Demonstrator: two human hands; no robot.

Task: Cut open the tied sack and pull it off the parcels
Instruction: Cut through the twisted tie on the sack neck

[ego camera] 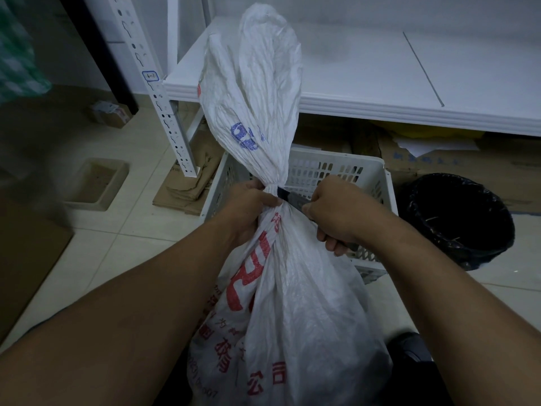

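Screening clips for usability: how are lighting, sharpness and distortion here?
Head view: dim, flat light with dark corners; wide-angle bend curves the shelf edge; sack, left hand and right hand are acceptably sharp; the blade is dark and partly hidden.

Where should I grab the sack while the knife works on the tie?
Grip the sack at its cinched neck, just under the tie, coming from the left as the left hand does. The cloth is bunched narrow enough there to close around, and the right hand brings the knife from the opposite side.
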